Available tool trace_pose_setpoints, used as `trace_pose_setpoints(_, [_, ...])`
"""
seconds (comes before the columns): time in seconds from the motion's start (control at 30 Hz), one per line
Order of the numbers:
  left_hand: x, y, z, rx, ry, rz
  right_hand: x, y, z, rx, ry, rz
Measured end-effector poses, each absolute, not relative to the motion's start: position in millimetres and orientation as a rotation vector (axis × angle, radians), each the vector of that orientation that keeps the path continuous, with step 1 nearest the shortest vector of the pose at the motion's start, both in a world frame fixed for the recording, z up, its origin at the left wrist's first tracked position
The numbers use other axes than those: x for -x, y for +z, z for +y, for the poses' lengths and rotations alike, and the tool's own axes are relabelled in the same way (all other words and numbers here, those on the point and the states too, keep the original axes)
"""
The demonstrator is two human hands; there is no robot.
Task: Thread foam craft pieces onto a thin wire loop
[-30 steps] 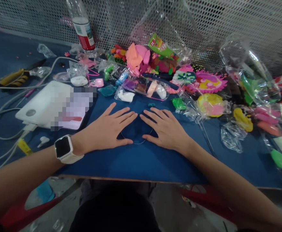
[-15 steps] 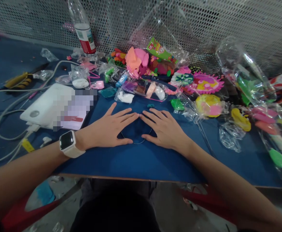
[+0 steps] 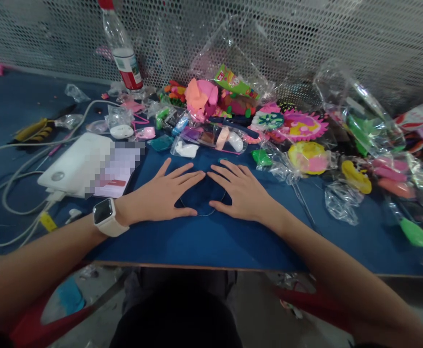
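My left hand (image 3: 164, 194) lies flat, palm down, with its fingers spread on the blue table (image 3: 204, 244). Opposite it, my right hand (image 3: 240, 193) rests the same way, fingers apart. Their fingertips come close together at the middle. Between the hands a thin, pale ring or cord (image 3: 201, 215) curves on the tabletop; parts of it are hidden under the fingers. A white watch (image 3: 109, 217) is on my left wrist. Neither hand grips anything.
A white power bank (image 3: 76, 164) with cables and a phone (image 3: 119, 166) lie left. Along the back are a bottle (image 3: 126, 65), coloured clay packets (image 3: 186, 147), a yellow-pink clay piece (image 3: 307, 158) and crumpled plastic wrap (image 3: 342, 203). A perforated metal panel (image 3: 171, 34) stands behind.
The camera view has shifted slightly, showing the bottle's red cap. Both hands stay spread on the table in almost the same pose.
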State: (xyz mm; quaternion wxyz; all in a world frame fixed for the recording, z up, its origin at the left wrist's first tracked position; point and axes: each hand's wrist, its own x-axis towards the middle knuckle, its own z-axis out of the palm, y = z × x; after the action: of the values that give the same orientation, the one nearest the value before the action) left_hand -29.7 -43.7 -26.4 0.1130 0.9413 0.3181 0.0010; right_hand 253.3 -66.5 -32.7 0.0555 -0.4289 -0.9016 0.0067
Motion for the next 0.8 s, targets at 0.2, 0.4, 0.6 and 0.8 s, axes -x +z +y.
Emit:
trace_pose_setpoints(0.2, [29.1,-23.2,-42.5,-2.714,-0.015,0.975,-252.9,-32.3,-64.1,1.294,0.066,-2.717])
trace_pose_setpoints(0.4, [27.7,-20.9,-41.9,-2.708,-0.053,0.986,-255.3,-36.5,-60.4,1.284,0.098,-2.707])
trace_pose_setpoints(0.6, [27.9,-17.4,-34.3,-2.765,-0.012,0.931,-259.2,-42.8,-53.8,1.198,0.139,-2.693])
trace_pose_setpoints(0.8, [15.2,-2.9,-33.9,-2.770,-0.044,0.942,-260.9,-45.4,-51.7,1.124,0.130,-2.685])
